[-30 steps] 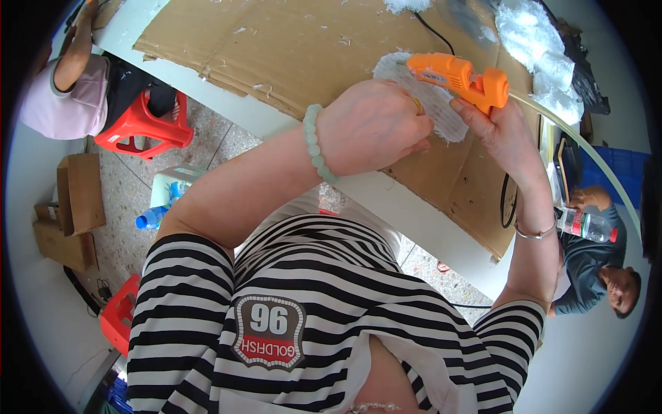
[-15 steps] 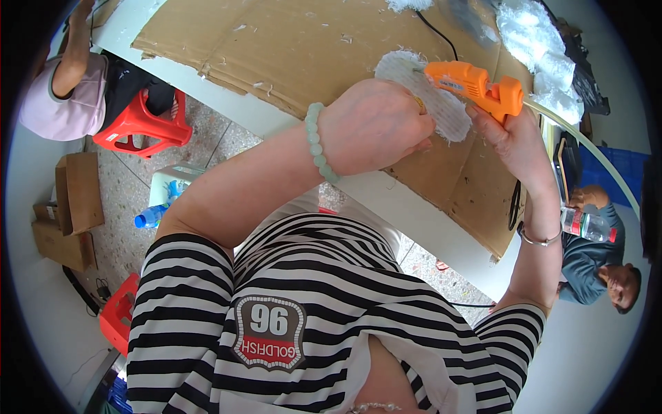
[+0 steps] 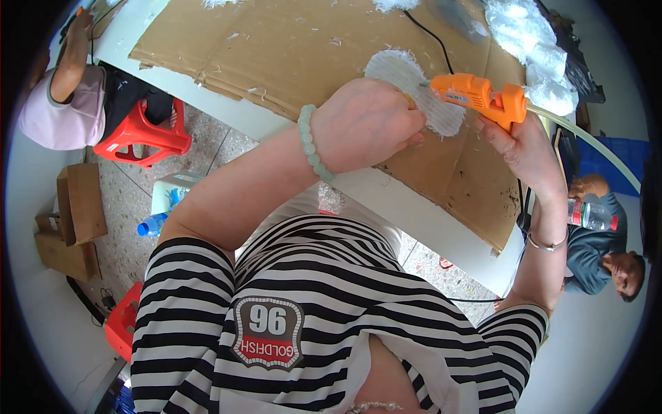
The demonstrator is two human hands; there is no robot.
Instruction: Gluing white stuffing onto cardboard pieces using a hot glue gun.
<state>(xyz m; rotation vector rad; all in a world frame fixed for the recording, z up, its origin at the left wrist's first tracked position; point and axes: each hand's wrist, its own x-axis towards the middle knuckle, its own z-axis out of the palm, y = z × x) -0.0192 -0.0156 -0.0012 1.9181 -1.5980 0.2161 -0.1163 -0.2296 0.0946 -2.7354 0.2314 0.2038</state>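
A white insole-shaped pad point(image 3: 445, 114) with fuzzy edges is over the cardboard. My left hand point(image 3: 369, 124), a pale green bead bracelet on its wrist, is closed at the pad's near edge; its curled fingertips are partly hidden. In my right hand point(image 3: 524, 148) is an orange hot glue gun point(image 3: 476, 95), gripped by its handle. The gun's nozzle points left, over the middle of the pad, beside my left knuckles. Whether it touches the pad I cannot tell. A long pale glue stick point(image 3: 593, 141) trails from the gun's back end.
Brown cardboard point(image 3: 276, 48) covers much of the white table point(image 3: 441, 228). A black cord point(image 3: 433, 34) and white fluffy bundles point(image 3: 527, 34) lie beyond. One person point(image 3: 65, 103) sits at the left by a red stool point(image 3: 148, 138), another point(image 3: 593, 255) at the right near a bottle point(image 3: 592, 215).
The glue gun's nozzle has shifted from the pad's far part toward its middle. My left hand and the pad have moved slightly left in view.
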